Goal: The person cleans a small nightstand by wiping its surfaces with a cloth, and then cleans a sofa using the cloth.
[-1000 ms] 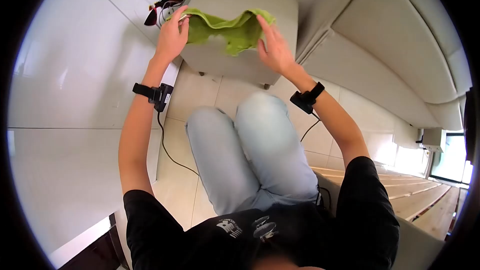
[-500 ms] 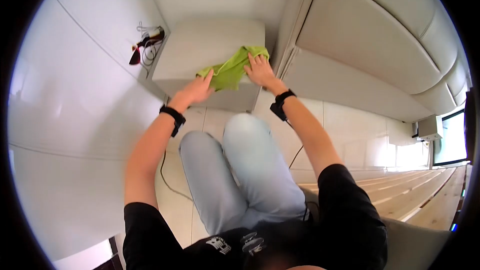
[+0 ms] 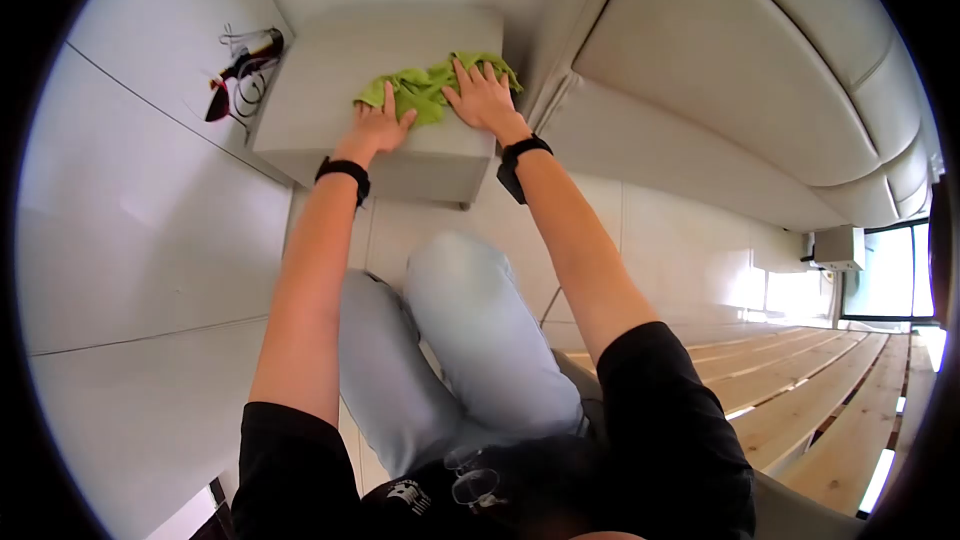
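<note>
A crumpled green cloth (image 3: 424, 90) lies across the pale top of a low, boxy bedside cabinet (image 3: 335, 45). My left hand (image 3: 378, 127) rests on the cloth's left part, palm down, fingers stretched out and apart. On the right part of the cloth, near the cabinet's right edge, my right hand (image 3: 486, 100) presses flat with its fingers spread. Both hands touch the cloth from above, and neither is wrapped around it. Each wrist wears a black band.
Against the wall left of the cabinet is a hair dryer with coiled cords (image 3: 250, 65). A cream padded bed frame (image 3: 700, 70) stands on the right. Wooden slats (image 3: 800, 380) lie at lower right. A glossy white panel (image 3: 150, 160) fills the left side.
Both hands have moved farther onto the cabinet top, and the cloth now lies bunched there instead of hanging over the front edge. My left fingers have straightened. The camera view has shifted.
</note>
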Motion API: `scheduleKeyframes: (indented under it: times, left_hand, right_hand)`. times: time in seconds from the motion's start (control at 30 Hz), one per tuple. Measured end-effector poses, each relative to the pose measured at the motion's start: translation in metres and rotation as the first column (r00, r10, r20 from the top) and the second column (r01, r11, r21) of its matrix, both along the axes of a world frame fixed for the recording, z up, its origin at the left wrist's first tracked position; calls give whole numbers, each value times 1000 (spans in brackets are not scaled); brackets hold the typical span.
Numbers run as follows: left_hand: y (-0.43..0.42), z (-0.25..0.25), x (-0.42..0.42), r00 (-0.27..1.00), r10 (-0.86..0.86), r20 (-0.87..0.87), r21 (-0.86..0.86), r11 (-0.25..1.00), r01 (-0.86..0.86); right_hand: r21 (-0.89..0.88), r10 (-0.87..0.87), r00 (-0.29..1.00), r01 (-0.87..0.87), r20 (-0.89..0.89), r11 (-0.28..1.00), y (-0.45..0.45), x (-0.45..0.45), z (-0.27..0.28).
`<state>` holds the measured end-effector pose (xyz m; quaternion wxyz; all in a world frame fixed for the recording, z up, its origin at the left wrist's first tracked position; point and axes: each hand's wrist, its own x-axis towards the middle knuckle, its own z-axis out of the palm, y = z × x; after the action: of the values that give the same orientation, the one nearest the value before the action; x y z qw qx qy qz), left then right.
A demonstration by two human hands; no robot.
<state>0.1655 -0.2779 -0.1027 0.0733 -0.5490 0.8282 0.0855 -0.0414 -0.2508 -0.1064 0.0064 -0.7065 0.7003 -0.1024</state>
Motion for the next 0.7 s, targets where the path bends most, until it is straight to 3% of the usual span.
scheduleKeyframes:
  times: [0.07,0.13,0.3,0.7]
  left_hand:
    - [2,6,-2,1000,9,7,77,997,-10]
    - [1,10,-1,1000,26,15,144,989,-28]
    - [2,9,0,999,25,45,105,994,-29]
    - [2,11,4,1000,-24,16,118,993,22]
  right_hand:
    - [-159,-6,1000,8,15,987,6,2,-6]
    - [-155,-5,1000,8,16,988,7,3,-7]
    - [-265,1,999,8,35,964,7,4,-9]
    - [-256,-20,999,28,36,966,7,5,-7]
